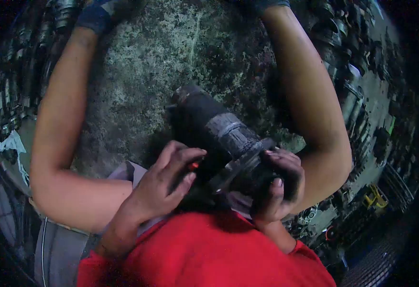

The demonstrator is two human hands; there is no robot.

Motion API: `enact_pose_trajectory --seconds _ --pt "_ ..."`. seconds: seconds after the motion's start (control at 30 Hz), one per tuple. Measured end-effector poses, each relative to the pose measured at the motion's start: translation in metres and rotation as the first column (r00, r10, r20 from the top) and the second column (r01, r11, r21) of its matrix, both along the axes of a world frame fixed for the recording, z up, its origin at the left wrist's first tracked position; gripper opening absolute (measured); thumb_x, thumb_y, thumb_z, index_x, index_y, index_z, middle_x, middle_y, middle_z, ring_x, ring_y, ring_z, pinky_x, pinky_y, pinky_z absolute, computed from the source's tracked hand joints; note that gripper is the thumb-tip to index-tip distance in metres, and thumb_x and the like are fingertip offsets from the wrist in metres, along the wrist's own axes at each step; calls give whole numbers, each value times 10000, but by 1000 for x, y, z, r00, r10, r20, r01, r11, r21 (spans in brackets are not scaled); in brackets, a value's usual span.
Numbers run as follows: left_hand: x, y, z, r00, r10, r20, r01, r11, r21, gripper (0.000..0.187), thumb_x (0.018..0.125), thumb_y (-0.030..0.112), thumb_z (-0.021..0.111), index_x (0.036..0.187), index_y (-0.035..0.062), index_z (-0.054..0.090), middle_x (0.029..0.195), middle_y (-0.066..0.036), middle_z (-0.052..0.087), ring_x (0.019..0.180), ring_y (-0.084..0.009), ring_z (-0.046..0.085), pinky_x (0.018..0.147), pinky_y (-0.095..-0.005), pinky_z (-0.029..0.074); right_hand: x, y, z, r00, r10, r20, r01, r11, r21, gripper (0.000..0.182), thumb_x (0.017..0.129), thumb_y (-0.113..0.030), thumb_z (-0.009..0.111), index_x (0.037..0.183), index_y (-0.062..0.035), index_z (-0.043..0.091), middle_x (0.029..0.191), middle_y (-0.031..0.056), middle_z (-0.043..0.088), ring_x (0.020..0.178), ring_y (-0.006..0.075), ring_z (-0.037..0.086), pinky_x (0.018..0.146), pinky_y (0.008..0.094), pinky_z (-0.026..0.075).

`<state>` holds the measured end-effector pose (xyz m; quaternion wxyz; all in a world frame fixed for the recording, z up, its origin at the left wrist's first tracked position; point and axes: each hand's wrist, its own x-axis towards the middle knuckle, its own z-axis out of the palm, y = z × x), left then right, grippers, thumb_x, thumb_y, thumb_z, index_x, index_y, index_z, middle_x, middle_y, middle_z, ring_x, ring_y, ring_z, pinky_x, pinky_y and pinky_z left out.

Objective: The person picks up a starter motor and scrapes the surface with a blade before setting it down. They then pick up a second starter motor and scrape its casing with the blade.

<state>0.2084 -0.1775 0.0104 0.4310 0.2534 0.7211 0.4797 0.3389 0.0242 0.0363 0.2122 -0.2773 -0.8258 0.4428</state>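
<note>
A dark, greasy cylindrical machine part (228, 131), which looks like a starter motor, lies slanted between my legs. Its far end points up and left, and a grey band circles its middle. The wide metal flange (238, 167) is at the end nearer to me. My right hand (286, 182) is closed round the near end, beside the flange, with blackened fingers. Just left of the part, my left hand (164, 182) has its fingers curled round a small red thing (193, 166). Most of that red thing is hidden by the fingers and shadow.
Stained concrete floor (142, 62) spreads out beyond the part. Heaps of metal parts (16, 91) line the left side, and more metal parts (357, 95) lie at the right. A white rag (13, 143) is at the left; a yellow object (375, 197) sits at the lower right.
</note>
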Motion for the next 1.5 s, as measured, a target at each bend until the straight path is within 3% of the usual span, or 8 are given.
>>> enact_pose_trajectory --seconds 0.03,0.17,0.4,0.5,0.67,0.8,0.97,1.5 --pt "1 -2 -3 1000 -26 -16 28 994 103 467 946 99 628 1407 115 559 1144 -189 561 1011 -335 611 930 -389 504 -1 -1 1 1000 8 11 -8 1000 12 374 956 -339 509 1008 13 623 991 194 706 991 338 628 986 509 471" --pt "5 -3 -6 998 -40 -57 42 998 36 521 939 91 641 1448 144 545 1166 -183 562 1018 -321 610 925 -386 505 -2 -3 1 1000 -20 21 19 1000 22 407 973 -385 511 1002 8 614 994 193 700 991 330 633 988 511 473" --pt "32 -7 5 996 37 78 -50 985 166 562 920 -22 500 1477 58 502 1212 -206 571 1074 -358 572 972 -417 480 -2 -4 -1 999 -36 1 36 999 35 415 969 -401 524 1001 5 606 990 189 690 989 332 634 1001 525 467" --pt "37 -7 5 956 85 280 -156 958 242 555 926 -15 514 1476 52 492 1208 -211 570 1065 -358 572 978 -419 476 -2 -7 -2 998 -64 -7 64 998 -1 413 954 -397 537 1004 7 604 987 195 688 992 339 632 1014 529 457" --pt "43 -9 0 986 137 91 -150 977 151 581 933 -14 542 1495 118 481 1198 -220 556 1046 -357 597 924 -400 509 2 -7 -3 996 -82 -19 81 995 -62 426 906 -339 565 1025 69 594 1030 234 646 1063 346 608 1041 490 434" --pt "41 -10 0 966 142 217 -179 971 160 582 928 -10 558 1487 143 502 1191 -221 548 1029 -366 604 894 -398 520 0 -5 -3 997 -82 -5 82 997 9 440 930 -401 560 1002 30 613 1012 218 688 1029 348 627 1039 541 439" --pt "38 -8 2 989 137 62 -146 973 181 583 917 3 590 1478 144 521 1186 -221 550 1010 -382 614 880 -419 525 5 -4 -6 992 -123 -15 122 992 -25 426 926 -376 550 1004 38 614 1019 231 691 1042 358 629 1055 535 432" --pt "33 -6 3 989 131 -65 -121 984 130 562 914 -4 575 1454 149 554 1196 -219 593 1072 -378 624 945 -432 521 2 -8 -6 989 -141 -31 140 989 -44 408 914 -349 556 1011 42 622 1008 215 694 1043 353 621 1049 518 424"
